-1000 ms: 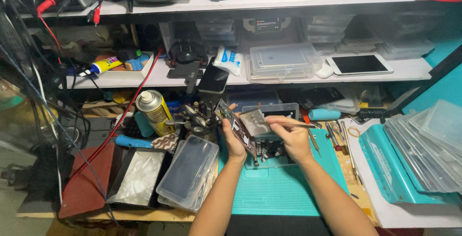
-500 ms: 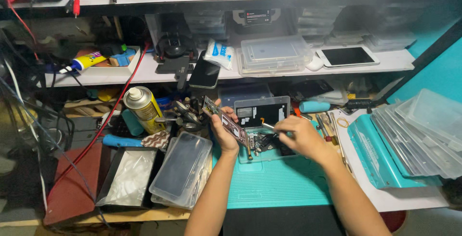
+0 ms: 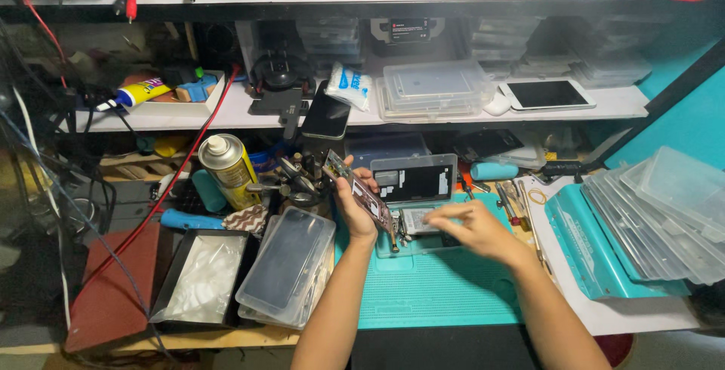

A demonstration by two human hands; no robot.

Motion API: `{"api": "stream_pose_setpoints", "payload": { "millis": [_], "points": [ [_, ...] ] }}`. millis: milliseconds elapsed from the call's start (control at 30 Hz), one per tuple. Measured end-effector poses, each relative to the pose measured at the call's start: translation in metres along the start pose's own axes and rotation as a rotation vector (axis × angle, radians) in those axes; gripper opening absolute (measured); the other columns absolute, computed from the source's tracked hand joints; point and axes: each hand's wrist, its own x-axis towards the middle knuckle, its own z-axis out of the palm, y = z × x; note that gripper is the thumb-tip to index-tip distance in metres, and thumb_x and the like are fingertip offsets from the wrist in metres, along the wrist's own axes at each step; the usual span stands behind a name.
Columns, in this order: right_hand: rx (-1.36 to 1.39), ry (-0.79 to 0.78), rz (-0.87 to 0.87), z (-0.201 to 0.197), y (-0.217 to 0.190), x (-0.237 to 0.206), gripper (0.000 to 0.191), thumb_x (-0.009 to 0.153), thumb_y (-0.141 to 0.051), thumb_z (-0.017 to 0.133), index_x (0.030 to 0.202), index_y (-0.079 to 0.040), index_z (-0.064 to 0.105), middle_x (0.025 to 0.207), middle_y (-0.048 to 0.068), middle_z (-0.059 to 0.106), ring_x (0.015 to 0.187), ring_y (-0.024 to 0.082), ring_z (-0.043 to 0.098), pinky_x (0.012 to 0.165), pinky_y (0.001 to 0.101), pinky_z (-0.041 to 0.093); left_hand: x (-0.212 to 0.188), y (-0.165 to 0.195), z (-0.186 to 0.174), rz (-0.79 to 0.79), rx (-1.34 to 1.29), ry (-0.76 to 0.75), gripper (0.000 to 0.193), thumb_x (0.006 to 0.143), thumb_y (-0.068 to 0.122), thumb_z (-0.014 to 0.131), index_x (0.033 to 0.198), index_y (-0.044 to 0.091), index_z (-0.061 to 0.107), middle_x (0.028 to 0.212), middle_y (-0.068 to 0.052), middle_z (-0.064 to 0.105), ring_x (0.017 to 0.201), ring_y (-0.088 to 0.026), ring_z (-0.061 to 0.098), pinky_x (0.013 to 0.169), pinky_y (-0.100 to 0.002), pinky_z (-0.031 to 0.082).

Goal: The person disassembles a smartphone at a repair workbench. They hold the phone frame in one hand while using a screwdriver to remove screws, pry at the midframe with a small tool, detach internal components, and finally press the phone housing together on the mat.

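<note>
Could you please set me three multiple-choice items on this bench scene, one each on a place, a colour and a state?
1. Where does the spray can stand?
A. left of the left hand
B. on the top shelf
C. on the stack of clear trays at the right

2. What colour is the work mat?
A. red
B. teal
C. yellow

3. How does the left hand hold the phone frame?
A. flat on the mat
B. tilted up off the mat
C. not at all

Key: 1 A, the can stands beside the clamp, left of that hand. 2 B, the mat under both forearms is teal. 3 B, the frame slants upward in the grip, while the right hand hovers over the parts tray.
</note>
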Motion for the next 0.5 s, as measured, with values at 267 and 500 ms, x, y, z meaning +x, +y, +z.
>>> {"api": "stream_pose_setpoints", "payload": {
  "millis": [267, 500],
  "points": [
    [0.693, 0.405, 0.107, -0.002, 0.009, 0.049, 0.046, 0.109, -0.032, 0.042, 0.096, 0.001, 0.070, 0.092, 0.011, 0.075, 0.060, 0.010, 0.058, 0.056, 0.0233, 0.044, -0.001, 0.006, 0.008, -0.494, -0.389, -0.279, 0.086, 0.103, 0.068, 0.029, 0.155, 0.000, 0.038, 0.113, -0.018, 0.065, 0.090, -0.025, 0.069, 0.080, -0.040, 0.059],
    [0.790, 0.517, 0.255, 0.001, 0.030, 0.064, 0.037, 0.105, -0.032, 0.055, 0.104, 0.000, 0.073, 0.068, -0.002, 0.055, 0.050, 0.003, 0.036, 0.046, 0.0218, 0.024, 0.000, -0.016, 0.014, -0.852, -0.514, -0.504, 0.089, 0.106, 0.069, 0.031, 0.155, -0.004, 0.041, 0.119, -0.024, 0.063, 0.093, -0.037, 0.071, 0.077, -0.050, 0.062]
  ]
}}
